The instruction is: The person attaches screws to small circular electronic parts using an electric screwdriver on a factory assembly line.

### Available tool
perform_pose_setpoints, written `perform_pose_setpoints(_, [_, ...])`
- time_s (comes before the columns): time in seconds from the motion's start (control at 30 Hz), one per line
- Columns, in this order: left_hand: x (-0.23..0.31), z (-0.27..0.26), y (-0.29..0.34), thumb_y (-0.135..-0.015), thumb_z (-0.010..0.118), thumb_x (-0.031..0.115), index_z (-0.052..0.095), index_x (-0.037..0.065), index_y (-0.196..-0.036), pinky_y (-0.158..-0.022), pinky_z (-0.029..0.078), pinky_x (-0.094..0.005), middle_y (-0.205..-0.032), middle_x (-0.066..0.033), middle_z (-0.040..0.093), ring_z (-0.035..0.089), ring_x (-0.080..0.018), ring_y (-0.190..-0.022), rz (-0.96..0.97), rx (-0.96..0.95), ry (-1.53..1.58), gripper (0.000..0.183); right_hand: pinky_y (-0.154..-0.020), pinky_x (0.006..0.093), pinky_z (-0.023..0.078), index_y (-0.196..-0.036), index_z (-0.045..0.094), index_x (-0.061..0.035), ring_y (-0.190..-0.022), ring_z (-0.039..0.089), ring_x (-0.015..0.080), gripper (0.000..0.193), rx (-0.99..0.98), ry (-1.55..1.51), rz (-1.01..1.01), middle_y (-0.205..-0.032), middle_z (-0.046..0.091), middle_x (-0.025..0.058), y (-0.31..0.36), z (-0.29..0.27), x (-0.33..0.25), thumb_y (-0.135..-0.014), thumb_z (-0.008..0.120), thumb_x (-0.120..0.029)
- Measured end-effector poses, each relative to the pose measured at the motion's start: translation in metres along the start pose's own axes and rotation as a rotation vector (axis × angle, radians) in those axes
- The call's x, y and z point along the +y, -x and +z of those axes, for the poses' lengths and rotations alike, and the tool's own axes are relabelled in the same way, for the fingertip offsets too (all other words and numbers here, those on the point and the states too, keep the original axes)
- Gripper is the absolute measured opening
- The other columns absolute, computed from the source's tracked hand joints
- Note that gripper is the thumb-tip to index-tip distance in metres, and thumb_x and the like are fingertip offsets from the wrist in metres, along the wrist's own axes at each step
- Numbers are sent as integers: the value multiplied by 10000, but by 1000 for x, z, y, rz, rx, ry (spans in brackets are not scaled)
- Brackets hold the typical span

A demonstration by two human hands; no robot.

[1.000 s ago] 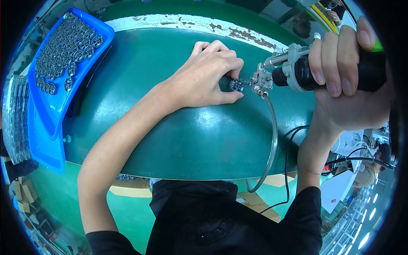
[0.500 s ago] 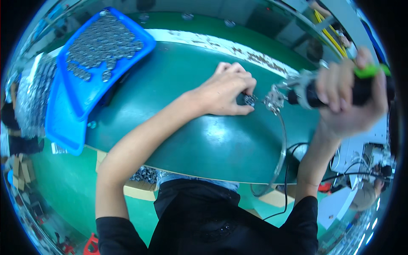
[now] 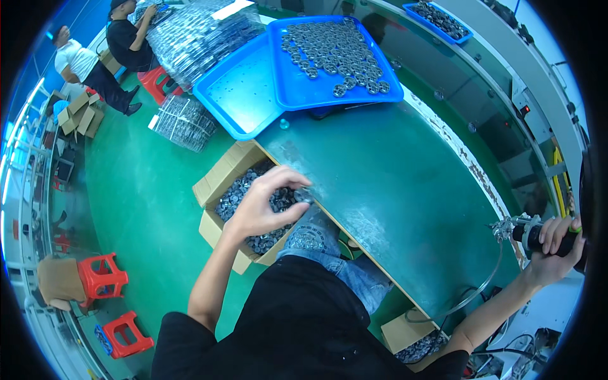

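Observation:
My left hand [image 3: 265, 206] is closed, thumb and fingers pinching a small round metal part [image 3: 303, 195] that is slightly blurred. It hovers above an open cardboard box [image 3: 227, 170] of dark and silver small parts [image 3: 231, 204], beside the table's near edge. At the far right, my right hand [image 3: 557, 247] is wrapped round a black handheld power screwdriver [image 3: 531, 237] with a green piece on top. A metal mechanism [image 3: 503, 229] sits at the screwdriver's front end, and a clear hose [image 3: 495, 272] hangs from it.
A blue tray [image 3: 297, 98] of round metal parts overlaps another blue tray [image 3: 231, 104] at the table's far left. Behind stand wrapped stacks [image 3: 196, 38]. A second box [image 3: 400, 332] sits below the right edge. Red stools [image 3: 101, 275] and two people [image 3: 82, 57] are left.
The view has turned left. My left hand has moved off the tabletop to above the box, with the small part. My right hand has stayed on the screwdriver, now farther right in view.

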State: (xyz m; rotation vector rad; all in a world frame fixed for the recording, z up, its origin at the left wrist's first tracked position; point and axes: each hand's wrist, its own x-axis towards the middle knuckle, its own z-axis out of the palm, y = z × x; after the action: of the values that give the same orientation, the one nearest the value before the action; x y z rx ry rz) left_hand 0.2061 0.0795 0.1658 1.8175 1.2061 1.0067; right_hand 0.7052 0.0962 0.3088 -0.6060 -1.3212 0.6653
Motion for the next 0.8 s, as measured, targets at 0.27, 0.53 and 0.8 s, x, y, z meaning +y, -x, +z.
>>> perform_pose_setpoints(0.27, [3, 42, -85, -859, 760, 271, 686, 85, -1150, -943, 445, -413, -1080, -80, 636, 600, -279, -1068, 308, 12, -530, 354, -453, 240, 325, -987, 478, -67, -418, 293, 71, 230, 112, 35, 15, -552, 337, -17, -4, 35, 3, -1101, 437, -262])
perform_pose_setpoints(0.53, [-25, -40, -120, -884, 762, 506, 592, 20, -1335, -961, 492, -427, -1209, -192, 597, 590, -311, -1106, 90, 824, -677, 685, -405, 228, 308, -961, 464, -57, -405, 293, 66, 224, 174, 50, -54, -540, 339, -18, -1, 41, 1, -1097, 463, -235])
perform_pose_setpoints(0.8, [-87, -44, -183, -949, 710, 440, 575, -144, -1262, -613, 563, -377, -904, -180, 714, 685, -207, -689, -379, 500, 127, 676, -432, 228, 297, -1013, 496, -52, -421, 320, 58, 196, 218, 70, 13, -592, 354, -23, -2, -14, 20, -1081, 539, -231])
